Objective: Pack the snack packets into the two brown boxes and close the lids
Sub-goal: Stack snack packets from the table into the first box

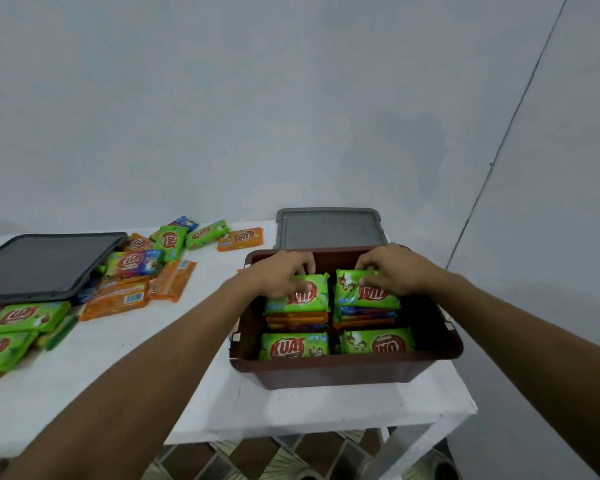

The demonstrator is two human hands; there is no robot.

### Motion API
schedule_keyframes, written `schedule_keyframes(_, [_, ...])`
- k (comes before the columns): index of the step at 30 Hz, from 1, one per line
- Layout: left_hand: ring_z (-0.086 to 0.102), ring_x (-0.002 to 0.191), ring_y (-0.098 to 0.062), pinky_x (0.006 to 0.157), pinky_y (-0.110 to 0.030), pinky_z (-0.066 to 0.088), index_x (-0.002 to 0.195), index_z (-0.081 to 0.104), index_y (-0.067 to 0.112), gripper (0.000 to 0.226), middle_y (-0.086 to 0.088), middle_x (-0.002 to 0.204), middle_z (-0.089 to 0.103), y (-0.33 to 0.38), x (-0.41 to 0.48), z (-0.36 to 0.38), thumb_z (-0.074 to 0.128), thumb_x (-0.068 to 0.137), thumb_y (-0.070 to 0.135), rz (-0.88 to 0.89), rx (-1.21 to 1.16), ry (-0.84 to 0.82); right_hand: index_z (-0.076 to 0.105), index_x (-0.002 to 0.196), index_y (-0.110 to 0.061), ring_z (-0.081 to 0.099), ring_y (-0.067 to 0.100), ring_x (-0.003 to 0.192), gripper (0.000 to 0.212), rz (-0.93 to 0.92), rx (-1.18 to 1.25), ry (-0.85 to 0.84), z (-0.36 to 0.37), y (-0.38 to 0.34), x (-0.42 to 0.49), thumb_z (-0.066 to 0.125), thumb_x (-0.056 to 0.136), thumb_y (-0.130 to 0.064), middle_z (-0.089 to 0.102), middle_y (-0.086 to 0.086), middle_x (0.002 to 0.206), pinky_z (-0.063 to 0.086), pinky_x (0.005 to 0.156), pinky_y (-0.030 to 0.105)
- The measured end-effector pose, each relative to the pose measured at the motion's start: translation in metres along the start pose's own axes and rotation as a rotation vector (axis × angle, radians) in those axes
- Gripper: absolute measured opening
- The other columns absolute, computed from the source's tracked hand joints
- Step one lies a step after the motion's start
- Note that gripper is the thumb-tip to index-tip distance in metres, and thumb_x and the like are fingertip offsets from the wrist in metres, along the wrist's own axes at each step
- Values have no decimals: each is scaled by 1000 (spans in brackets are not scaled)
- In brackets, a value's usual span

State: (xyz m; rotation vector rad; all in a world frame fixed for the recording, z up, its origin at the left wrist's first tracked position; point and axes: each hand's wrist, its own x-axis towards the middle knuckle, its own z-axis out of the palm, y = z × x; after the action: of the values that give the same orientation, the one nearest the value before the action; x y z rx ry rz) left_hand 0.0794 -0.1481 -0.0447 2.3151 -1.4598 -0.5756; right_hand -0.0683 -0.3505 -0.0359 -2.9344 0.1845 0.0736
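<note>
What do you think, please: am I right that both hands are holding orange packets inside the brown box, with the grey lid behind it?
Not quite: the head view shows the left hand and right hand holding green packets, not orange ones. They are inside the brown box, with the grey lid behind it.

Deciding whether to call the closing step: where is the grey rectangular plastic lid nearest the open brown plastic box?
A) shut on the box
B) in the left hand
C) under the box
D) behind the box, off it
D: the grey rectangular plastic lid sits behind the open brown plastic box, and the left hand and right hand grip green snack packets inside it.
</note>
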Motion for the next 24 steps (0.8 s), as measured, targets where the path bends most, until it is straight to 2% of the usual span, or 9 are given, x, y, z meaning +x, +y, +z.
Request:
schedule_keyframes(3, [63,91,-19,73,-39,51,101,57,33,16,2,105,65,-3,-2,8,63,89,41,-19,253,109,68,113,-32,62,18,103,29,21,-63,141,11,2,-3,62,88,-44,69,-9,115,51,86,35])
schedule_keyframes(7, [60,102,-23,67,-35,38,106,66,28,21,2,111,63,6,-6,11,57,92,40,42,576,179,68,118,-26,62,16,106,36,-11,-100,197,15,1,-7,68,85,-39,68,-5,118,49,90,33])
schedule_keyframes(10, [57,105,-18,71,-35,46,111,68,28,30,4,114,59,3,-9,9,63,87,46,100,479,165,70,114,-28,61,10,98,34,-41,-39,152,12,0,-8,70,83,-43,69,-9,113,48,83,27])
schedule_keyframes(12, [54,105,-13,75,-34,48,116,68,29,43,7,117,57,2,-10,8,70,80,52,117,374,84,69,114,-32,59,9,100,43,-39,-46,67,11,-3,-8,72,77,-53,65,-14,113,50,84,31])
schedule_keyframes(14, [53,106,-12,75,-31,46,120,66,30,50,8,119,56,2,-10,8,73,76,53,114,374,37,66,117,-35,56,9,104,53,-39,-101,16,12,-4,-7,71,72,-62,59,-15,114,50,86,39])
schedule_keyframes(18, [55,105,-18,80,-39,50,117,68,26,44,6,117,57,1,-7,9,73,79,48,91,420,83,64,120,-34,55,11,107,52,-38,-115,23,13,-4,-7,71,75,-59,58,-14,116,49,88,39])
schedule_keyframes(22, [59,98,-13,79,-30,47,113,71,22,40,6,116,63,3,-8,2,72,81,45,130,399,44,67,117,-32,57,8,101,49,-47,-98,4,11,-5,-5,71,75,-58,61,-15,114,50,84,32])
schedule_keyframes(24, [62,92,-8,77,-26,49,110,72,20,32,6,111,68,0,-14,-7,69,86,39,121,268,33,69,113,-31,60,3,92,42,-29,-47,-7,6,-6,-2,72,77,-54,65,-16,105,52,80,28])
